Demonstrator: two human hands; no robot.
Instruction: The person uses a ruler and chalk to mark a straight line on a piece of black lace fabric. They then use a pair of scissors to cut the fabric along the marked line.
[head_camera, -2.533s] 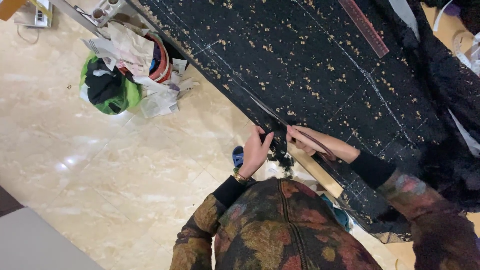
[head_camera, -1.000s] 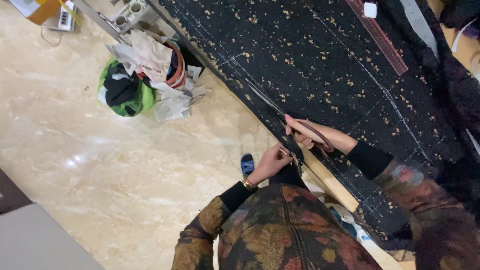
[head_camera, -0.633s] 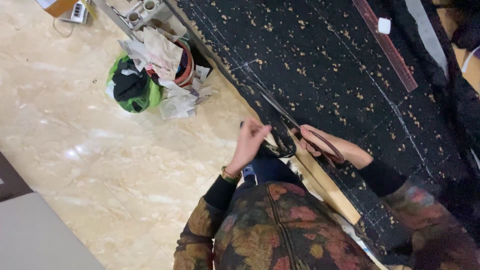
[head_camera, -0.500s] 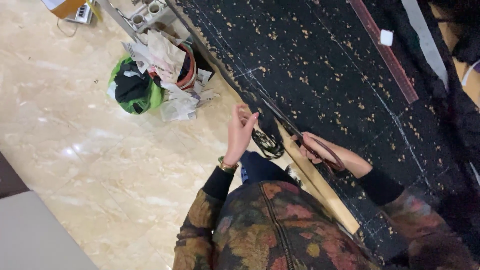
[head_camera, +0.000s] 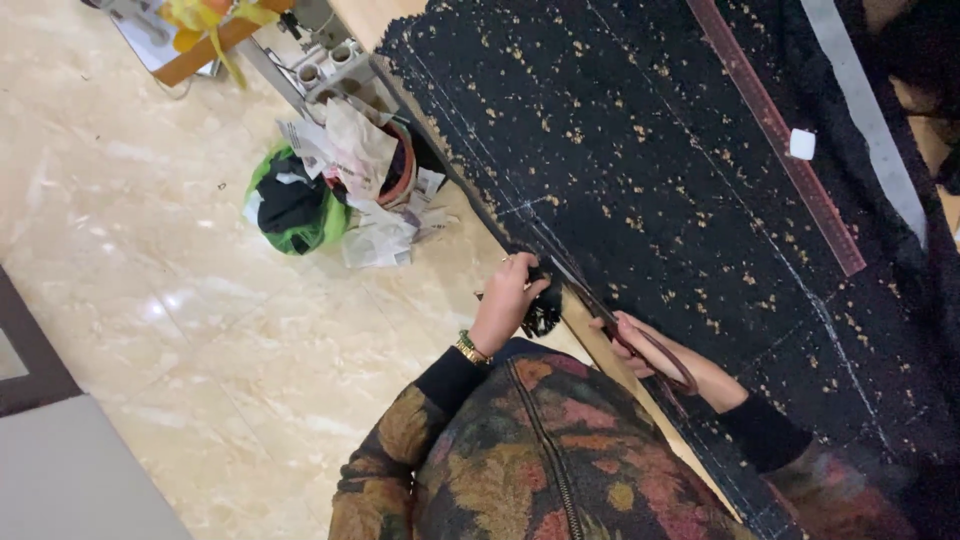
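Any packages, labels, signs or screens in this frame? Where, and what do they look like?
No signs or screens.
Green bag: on the floor by the table edge, rounded, bright green with dark contents.
Crumpled papers: heaped beside the bag, white and grey.
White tag: small square on the dark fabric, next to the long ruler.

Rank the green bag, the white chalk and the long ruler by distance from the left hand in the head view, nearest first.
From the left hand:
1. Green bag, on the floor to its left.
2. Long ruler, on the black fabric, to the right.
3. White chalk, just beyond the ruler.
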